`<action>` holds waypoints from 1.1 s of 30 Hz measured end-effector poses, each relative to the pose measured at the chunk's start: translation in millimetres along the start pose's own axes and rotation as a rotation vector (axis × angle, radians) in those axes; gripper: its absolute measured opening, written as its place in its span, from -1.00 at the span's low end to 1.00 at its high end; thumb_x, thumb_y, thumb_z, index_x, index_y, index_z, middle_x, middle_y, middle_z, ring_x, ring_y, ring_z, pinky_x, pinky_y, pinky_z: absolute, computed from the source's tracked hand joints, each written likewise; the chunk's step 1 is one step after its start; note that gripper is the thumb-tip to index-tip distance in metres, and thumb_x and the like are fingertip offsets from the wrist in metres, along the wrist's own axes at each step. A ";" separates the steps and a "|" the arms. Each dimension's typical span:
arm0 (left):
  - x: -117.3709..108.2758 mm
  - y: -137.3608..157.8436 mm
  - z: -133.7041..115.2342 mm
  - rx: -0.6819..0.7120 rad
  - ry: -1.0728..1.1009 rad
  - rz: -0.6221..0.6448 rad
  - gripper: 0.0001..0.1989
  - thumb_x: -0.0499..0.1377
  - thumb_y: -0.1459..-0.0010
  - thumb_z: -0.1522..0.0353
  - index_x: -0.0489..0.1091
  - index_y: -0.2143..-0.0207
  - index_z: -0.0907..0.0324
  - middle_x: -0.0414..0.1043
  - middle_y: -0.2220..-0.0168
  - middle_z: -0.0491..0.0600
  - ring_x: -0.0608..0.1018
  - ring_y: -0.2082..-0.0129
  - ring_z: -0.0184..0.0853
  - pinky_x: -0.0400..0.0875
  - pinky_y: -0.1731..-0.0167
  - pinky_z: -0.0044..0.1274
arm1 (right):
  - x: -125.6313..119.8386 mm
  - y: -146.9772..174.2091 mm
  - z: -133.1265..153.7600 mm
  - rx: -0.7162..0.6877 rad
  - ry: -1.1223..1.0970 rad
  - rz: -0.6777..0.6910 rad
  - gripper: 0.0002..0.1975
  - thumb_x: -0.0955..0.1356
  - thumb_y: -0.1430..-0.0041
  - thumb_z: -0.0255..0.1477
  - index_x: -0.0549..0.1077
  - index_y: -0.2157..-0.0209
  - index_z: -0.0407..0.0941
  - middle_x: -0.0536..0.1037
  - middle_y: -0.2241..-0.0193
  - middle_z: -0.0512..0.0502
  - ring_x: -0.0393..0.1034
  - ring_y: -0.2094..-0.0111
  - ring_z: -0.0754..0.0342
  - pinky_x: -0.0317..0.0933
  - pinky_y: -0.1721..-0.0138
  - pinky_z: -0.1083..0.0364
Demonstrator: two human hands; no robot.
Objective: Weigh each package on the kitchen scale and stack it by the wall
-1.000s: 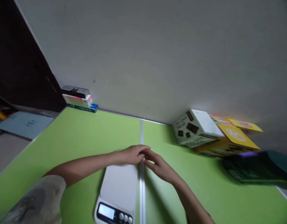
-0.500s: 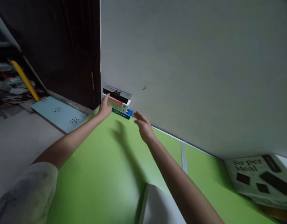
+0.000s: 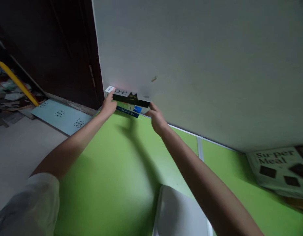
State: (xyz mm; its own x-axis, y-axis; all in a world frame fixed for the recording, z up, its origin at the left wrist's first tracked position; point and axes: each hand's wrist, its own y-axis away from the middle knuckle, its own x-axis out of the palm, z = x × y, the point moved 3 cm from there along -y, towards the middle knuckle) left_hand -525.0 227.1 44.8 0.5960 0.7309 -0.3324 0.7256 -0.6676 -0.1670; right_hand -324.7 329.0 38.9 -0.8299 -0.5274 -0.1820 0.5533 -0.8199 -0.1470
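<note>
Already, both hands have hold of the dark-fronted box (image 3: 131, 100), one at each end.
The left hand (image 3: 109, 105) closes narrowly on its near end, and the right hand (image 3: 158, 120) has fingers at its opposite corner, so the box spans the gap between them. Just below it, between the hands, lie a pale box (image 3: 131, 107) and a blue box (image 3: 127, 112) at the edge of the green table (image 3: 97, 186). The grip looks made; whether the box is fully lifted off the pale one, I cannot tell. Those two lower boxes appear unheld, as do the white scale (image 3: 182, 213), nearer the body than the right hand, and the large carton (image 3: 276, 165) well to that hand's right.
</note>
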 end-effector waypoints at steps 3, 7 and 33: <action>8.4 93.0 -23.0 -0.162 0.092 0.220 -0.35 0.10 -0.16 0.45 0.08 -0.31 0.14 0.14 -0.32 0.04 0.19 -0.32 -0.14 0.13 -0.26 -0.26 | -59.0 72.0 1.2 0.151 -0.040 0.035 -0.27 0.30 0.13 -0.51 0.32 -0.18 -0.02 0.30 -0.25 0.04 0.00 -0.34 -0.19 -0.09 -0.29 -0.30; 14.5 228.9 -48.1 -0.352 0.175 0.455 -0.38 0.08 -0.24 0.21 0.03 -0.33 -0.04 0.06 -0.35 -0.07 0.16 -0.33 -0.14 0.13 -0.27 -0.25 | -132.7 196.9 3.9 0.251 -0.006 0.024 -0.28 0.33 0.07 -0.44 0.30 -0.21 0.08 0.18 -0.31 0.12 -0.10 -0.37 -0.16 -0.15 -0.33 -0.27; 46.6 374.3 -38.8 -0.346 0.165 0.476 -0.30 0.01 -0.23 0.02 0.08 -0.31 0.18 0.03 -0.36 0.06 0.10 -0.36 -0.16 -0.04 -0.34 -0.30 | -171.4 418.8 -34.6 0.509 -0.120 -0.380 -0.36 0.34 -0.07 -0.21 0.28 -0.22 0.03 0.19 -0.31 -0.10 -0.03 -0.35 -0.22 -0.03 -0.28 -0.30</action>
State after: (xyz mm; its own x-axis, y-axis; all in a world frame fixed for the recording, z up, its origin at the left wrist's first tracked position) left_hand -212.3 16.8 2.9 0.9075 0.3946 -0.1440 0.4199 -0.8617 0.2851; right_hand 51.7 83.7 -25.1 -0.9798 -0.1767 -0.0936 0.1406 -0.9418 0.3054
